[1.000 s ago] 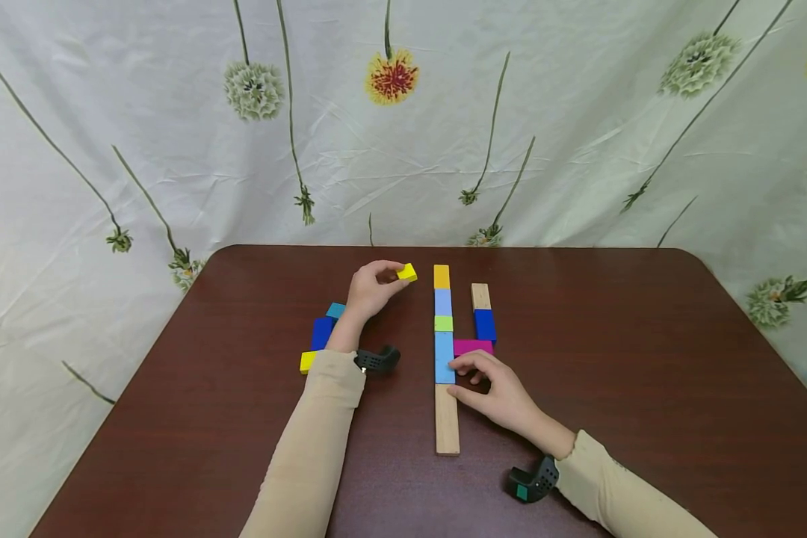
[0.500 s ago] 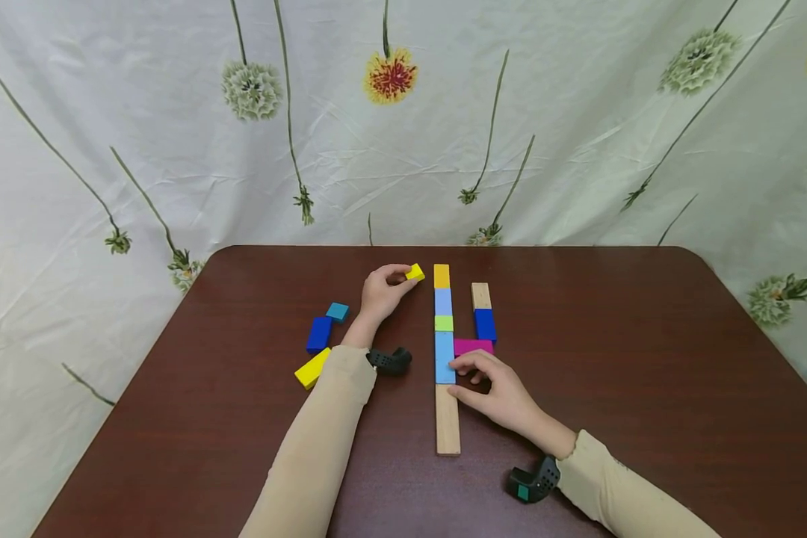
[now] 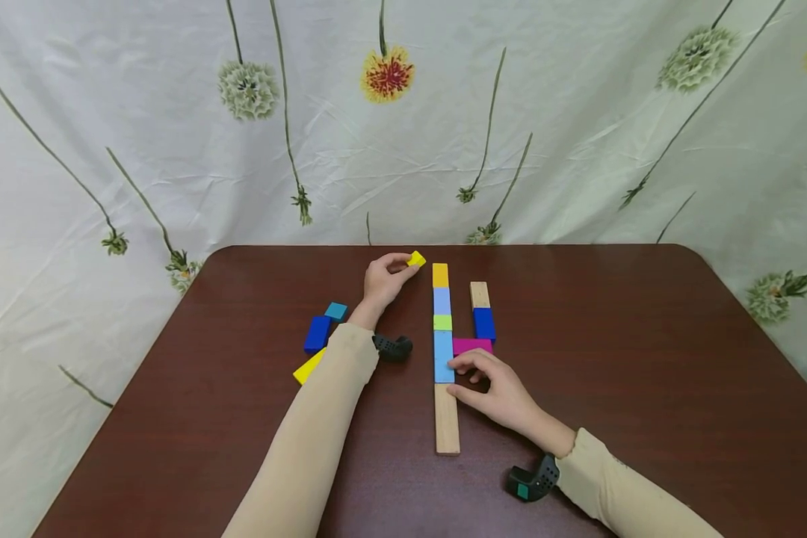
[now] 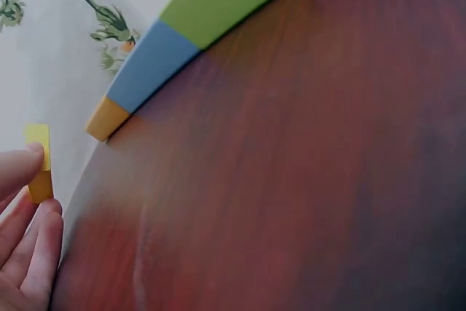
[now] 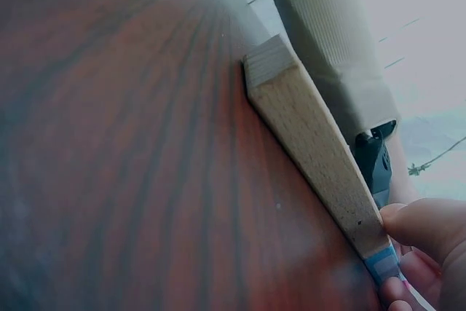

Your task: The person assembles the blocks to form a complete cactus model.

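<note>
In the head view my left hand (image 3: 383, 282) pinches a small yellow block (image 3: 416, 258) between thumb and fingers, near the table's far edge. The left wrist view also shows this yellow block (image 4: 39, 164) at the fingertips. To its right runs a straight row of blocks: an orange block (image 3: 440, 275), a light blue block (image 3: 441, 301), a green block (image 3: 442, 322), a longer blue block (image 3: 443, 351) and a plain wooden block (image 3: 447, 418). My right hand (image 3: 501, 392) rests beside the row, its loosely bent fingers touching the longer blue block and the thumb at the wooden one.
Right of the row, a magenta block (image 3: 472, 346) adjoins it, with a dark blue block (image 3: 484, 323) and a short wooden block (image 3: 480, 294) beyond. Left of my left arm lie a teal block (image 3: 336, 311), a dark blue block (image 3: 317, 334) and a partly covered yellow block (image 3: 308, 368).
The left hand has carried the small yellow block a little to the right and then farther away, uncovering more of the blocks at left. My right hand stays in place.
</note>
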A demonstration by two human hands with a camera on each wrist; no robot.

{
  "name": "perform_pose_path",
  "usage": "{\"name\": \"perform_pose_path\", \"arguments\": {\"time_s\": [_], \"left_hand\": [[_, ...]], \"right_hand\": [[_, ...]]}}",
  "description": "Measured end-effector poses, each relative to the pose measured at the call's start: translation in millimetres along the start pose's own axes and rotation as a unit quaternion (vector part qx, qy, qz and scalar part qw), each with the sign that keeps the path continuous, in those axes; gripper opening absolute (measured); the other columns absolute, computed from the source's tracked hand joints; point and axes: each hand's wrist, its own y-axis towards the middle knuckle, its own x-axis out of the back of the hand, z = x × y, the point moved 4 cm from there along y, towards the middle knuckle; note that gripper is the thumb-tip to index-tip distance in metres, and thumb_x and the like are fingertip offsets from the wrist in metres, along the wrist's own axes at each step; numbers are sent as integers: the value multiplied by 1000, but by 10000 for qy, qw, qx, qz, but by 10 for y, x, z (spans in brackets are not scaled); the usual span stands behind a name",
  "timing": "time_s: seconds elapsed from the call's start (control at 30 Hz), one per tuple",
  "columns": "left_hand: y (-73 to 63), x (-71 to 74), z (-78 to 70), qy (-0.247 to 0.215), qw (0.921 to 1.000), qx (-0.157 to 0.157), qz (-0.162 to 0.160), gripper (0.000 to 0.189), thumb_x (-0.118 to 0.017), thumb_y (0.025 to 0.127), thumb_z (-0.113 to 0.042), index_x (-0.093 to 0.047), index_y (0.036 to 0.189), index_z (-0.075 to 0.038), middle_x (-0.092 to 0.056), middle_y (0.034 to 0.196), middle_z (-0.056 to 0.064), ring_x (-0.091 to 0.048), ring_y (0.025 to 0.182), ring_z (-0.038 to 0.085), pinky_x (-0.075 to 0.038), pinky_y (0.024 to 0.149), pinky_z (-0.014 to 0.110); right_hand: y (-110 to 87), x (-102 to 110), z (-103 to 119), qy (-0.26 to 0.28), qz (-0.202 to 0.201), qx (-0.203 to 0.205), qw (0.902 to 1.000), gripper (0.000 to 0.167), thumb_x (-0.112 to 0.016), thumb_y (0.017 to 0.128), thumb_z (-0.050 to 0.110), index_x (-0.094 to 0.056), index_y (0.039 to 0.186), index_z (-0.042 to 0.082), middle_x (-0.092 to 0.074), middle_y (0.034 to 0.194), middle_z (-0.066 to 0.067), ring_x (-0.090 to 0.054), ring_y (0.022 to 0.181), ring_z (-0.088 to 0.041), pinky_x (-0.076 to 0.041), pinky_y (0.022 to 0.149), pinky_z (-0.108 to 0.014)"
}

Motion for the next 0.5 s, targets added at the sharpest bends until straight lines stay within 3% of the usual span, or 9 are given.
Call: {"name": "perform_pose_path", "arguments": {"time_s": [0.23, 0.5], "left_hand": [[87, -48, 11, -258, 9994, 209, 116, 31, -73, 83, -23, -68, 112, -11, -62, 116, 6, -62, 99, 19, -52, 79, 30], [126, -86, -33, -536, 9970, 527, 195, 34, -72, 84, -18, -66, 116, -9, -61, 118, 8, -62, 102, 21, -52, 80, 30]], "right_hand": [[-3, -84, -372, -57, -34, 130, 9999, 29, -76, 80, 15, -65, 106, 9, -61, 100, 0, -56, 89, -14, -50, 71, -29], [-3, -85, -421, -32, 13, 26, 10000, 30, -76, 80, 17, -66, 108, 12, -61, 101, 2, -56, 90, -13, -50, 73, -29]]}}
